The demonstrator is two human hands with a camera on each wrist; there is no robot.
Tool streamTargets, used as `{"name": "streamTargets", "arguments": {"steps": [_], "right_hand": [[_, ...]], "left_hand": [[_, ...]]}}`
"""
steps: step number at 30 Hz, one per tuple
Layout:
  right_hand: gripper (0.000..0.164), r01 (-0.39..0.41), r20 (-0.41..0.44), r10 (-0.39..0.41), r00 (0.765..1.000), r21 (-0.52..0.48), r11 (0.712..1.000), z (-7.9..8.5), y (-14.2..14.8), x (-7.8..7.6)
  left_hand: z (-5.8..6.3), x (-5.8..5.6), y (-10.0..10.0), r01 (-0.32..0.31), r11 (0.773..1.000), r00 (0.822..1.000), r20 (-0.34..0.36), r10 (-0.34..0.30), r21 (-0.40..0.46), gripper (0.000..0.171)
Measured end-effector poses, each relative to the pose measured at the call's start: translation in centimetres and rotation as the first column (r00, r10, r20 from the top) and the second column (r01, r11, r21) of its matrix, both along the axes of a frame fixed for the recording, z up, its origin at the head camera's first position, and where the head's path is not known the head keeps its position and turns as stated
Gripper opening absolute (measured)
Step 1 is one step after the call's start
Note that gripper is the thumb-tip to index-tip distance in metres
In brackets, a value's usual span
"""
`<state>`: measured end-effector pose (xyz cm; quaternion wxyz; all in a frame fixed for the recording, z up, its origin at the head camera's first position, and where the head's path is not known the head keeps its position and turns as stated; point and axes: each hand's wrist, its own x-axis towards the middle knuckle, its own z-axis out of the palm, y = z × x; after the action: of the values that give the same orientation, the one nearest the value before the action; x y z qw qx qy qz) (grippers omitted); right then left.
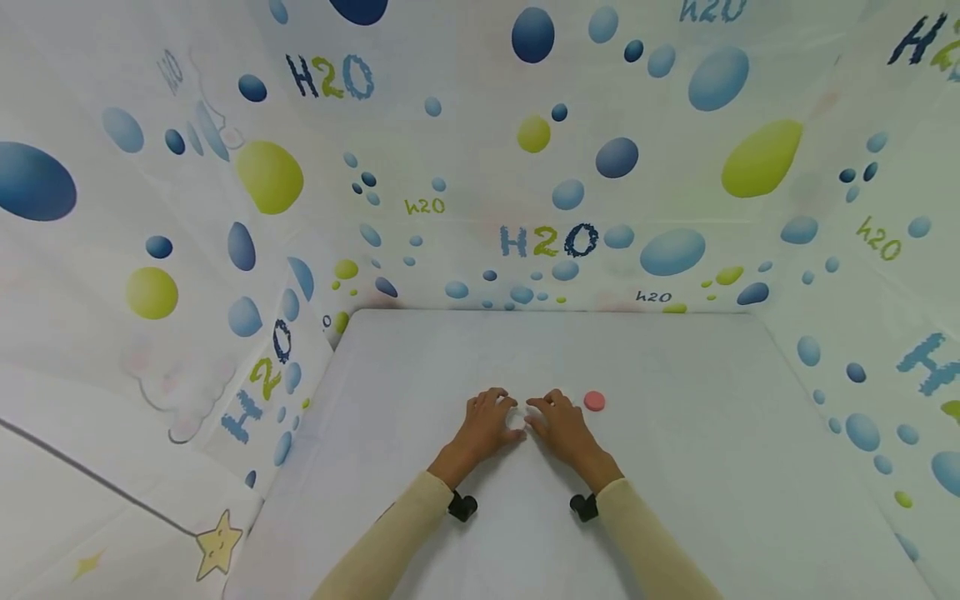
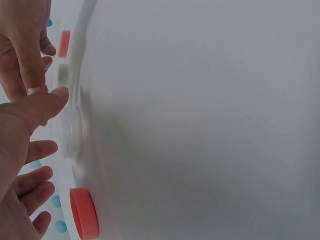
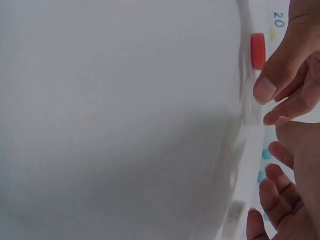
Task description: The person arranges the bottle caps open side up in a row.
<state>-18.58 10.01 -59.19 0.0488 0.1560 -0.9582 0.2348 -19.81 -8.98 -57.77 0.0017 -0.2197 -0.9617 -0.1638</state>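
Observation:
A small clear round container [image 1: 516, 418] sits on the white table between the two hands in the head view. My left hand [image 1: 486, 427] curves around its left side, thumb near and index finger far. Close at its right side is my right hand [image 1: 564, 429], fingers spread and relaxed, thumb tip by the container. Both wrist views show a second clear container [image 3: 232, 220] near the right hand. A red cap [image 1: 594, 401] lies just beyond the right hand's outer side. Another red cap [image 2: 84, 214] stands near the left hand; in the head view that hand hides it.
The white table [image 1: 675, 467] extends around both hands. Behind it and along its sides hangs a white sheet [image 1: 465, 150] printed with blue and green drops and H2O lettering. Each wrist wears a small black camera [image 1: 462, 506].

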Motion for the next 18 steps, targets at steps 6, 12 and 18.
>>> {"name": "streamTargets", "arguments": {"steps": [6,12,18], "right_hand": [[0.039,0.028,-0.081,-0.033,0.996,-0.068,0.997,0.3,1.7,-0.5],[0.041,0.055,-0.134,-0.061,0.989,-0.047,0.997,0.4,3.5,-0.7],[0.046,0.121,-0.069,-0.121,0.99,-0.015,0.993,0.4,4.8,-1.0]], "left_hand": [[0.4,-0.7,1.7,0.025,1.0,1.0,-0.017,-0.025,-0.004,0.054],[1.0,-1.2,3.6,0.049,0.999,0.998,-0.028,-0.05,-0.007,0.052],[0.9,-2.1,5.3,0.04,0.999,0.999,-0.032,-0.041,-0.023,0.05]]}}
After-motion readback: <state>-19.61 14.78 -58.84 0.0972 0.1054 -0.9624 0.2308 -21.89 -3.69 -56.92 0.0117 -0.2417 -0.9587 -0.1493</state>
